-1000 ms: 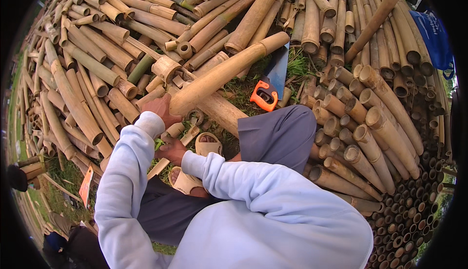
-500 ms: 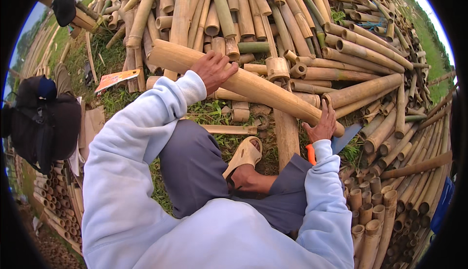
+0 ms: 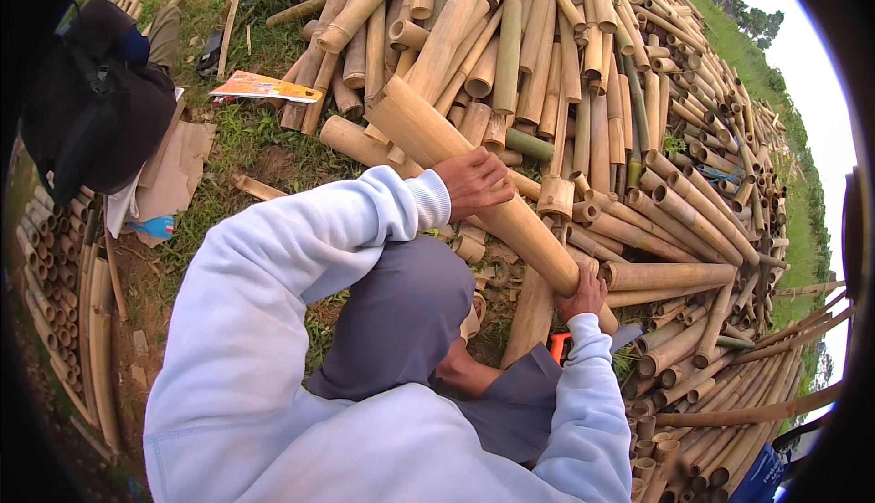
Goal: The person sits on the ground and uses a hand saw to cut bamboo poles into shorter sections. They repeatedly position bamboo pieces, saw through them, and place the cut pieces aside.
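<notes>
One pole [image 3: 530, 240] slants over the log [image 3: 530, 316], left hand [image 3: 472, 182] clasping near its middle, right hand [image 3: 585, 293] holding its right end, where a loosened grip could drop it onto the saw [image 3: 555, 348].

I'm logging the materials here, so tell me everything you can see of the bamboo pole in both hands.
The bamboo pole is thick, rounded and pale tan, with a mostly smooth-looking surface and a blunt upper-left end. It slants across the picture down to the lower right. The left hand grips it partway along; the right hand holds it near the lower-right end. Whether anything else supports it is unclear.
</notes>
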The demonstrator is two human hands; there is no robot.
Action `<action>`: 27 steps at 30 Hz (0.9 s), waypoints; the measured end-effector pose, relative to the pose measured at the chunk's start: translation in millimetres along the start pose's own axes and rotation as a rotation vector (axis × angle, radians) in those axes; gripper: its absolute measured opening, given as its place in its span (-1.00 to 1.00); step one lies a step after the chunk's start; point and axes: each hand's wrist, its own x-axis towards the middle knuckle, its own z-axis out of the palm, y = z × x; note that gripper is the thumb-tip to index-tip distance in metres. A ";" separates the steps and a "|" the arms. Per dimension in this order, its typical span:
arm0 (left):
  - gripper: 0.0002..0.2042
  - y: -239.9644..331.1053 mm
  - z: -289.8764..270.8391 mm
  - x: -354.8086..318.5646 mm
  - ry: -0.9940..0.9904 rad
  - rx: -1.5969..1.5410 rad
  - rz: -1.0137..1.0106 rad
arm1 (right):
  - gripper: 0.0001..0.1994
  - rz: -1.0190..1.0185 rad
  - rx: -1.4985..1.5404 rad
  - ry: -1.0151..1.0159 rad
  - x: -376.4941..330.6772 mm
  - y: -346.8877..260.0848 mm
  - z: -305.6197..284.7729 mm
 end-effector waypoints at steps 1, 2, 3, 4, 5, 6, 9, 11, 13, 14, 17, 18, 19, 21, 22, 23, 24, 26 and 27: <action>-0.54 -3.2 2.2 -4.4 0.008 -0.015 -0.007 | -0.12 -0.038 -0.008 0.011 1.6 0.9 -1.3; -0.53 -9.6 -3.1 -13.3 -0.029 -0.032 -0.027 | -0.12 -0.055 0.008 0.001 4.1 -7.5 -9.1; -0.52 -15.3 5.4 -28.7 -0.039 -0.067 -0.070 | -0.12 -0.104 0.023 0.024 7.2 -16.9 -17.4; -0.50 -21.9 4.3 -38.5 -0.036 -0.089 -0.097 | -0.14 -0.146 0.006 0.079 7.9 -15.3 -19.9; -0.47 -24.8 2.1 -54.9 -0.081 -0.115 -0.162 | -0.15 -0.193 0.018 0.083 13.5 -25.5 -31.2; -0.43 -26.8 6.1 -81.8 -0.090 -0.156 -0.238 | -0.23 -0.240 0.043 0.083 21.4 -47.6 -50.3; -0.29 -20.1 13.2 -133.8 -0.238 -0.188 -0.404 | -0.20 -0.429 0.016 0.058 46.8 -63.8 -85.4; -0.25 -12.7 10.4 -147.3 -0.169 -0.333 -0.487 | -0.18 -0.484 -0.070 0.058 60.8 -79.6 -118.2; -0.26 -8.3 9.9 -157.5 -0.083 -0.360 -0.565 | -0.18 -0.528 -0.157 0.028 78.4 -97.0 -155.9; -0.28 -6.2 13.7 -160.4 -0.069 -0.387 -0.627 | -0.12 -0.520 -0.118 0.215 79.9 -100.3 -164.0; -0.31 -1.3 7.6 -158.8 -0.080 -0.495 -0.776 | 0.09 -0.270 0.273 0.874 77.8 -117.6 -145.0; -0.32 2.1 9.8 -154.9 -0.057 -0.525 -0.793 | 0.11 -0.017 0.675 0.939 71.2 -139.7 -118.6; -0.33 11.6 16.3 -148.3 -0.039 -0.566 -0.805 | 0.15 0.204 1.441 0.711 71.0 -161.1 -88.4; -0.34 28.5 30.5 -141.0 -0.007 -0.667 -0.818 | 0.16 0.355 1.841 0.043 71.3 -204.7 -51.2; -0.36 38.1 36.8 -132.0 0.018 -0.738 -0.814 | 0.16 0.221 1.790 -0.113 76.2 -226.8 -23.7; -0.35 44.1 40.4 -118.8 0.061 -0.756 -0.818 | 0.17 0.256 1.825 0.041 83.0 -252.4 -8.6; -0.35 49.2 40.5 -108.7 0.074 -0.768 -0.856 | 0.14 0.281 1.744 0.187 89.7 -259.4 -16.2; -0.34 49.0 38.2 -90.9 0.070 -0.773 -0.943 | 0.10 0.249 1.685 0.326 99.4 -272.6 -41.7; -0.34 45.4 36.3 -79.8 0.131 -0.804 -0.942 | 0.09 0.190 1.701 0.353 108.4 -269.4 -58.3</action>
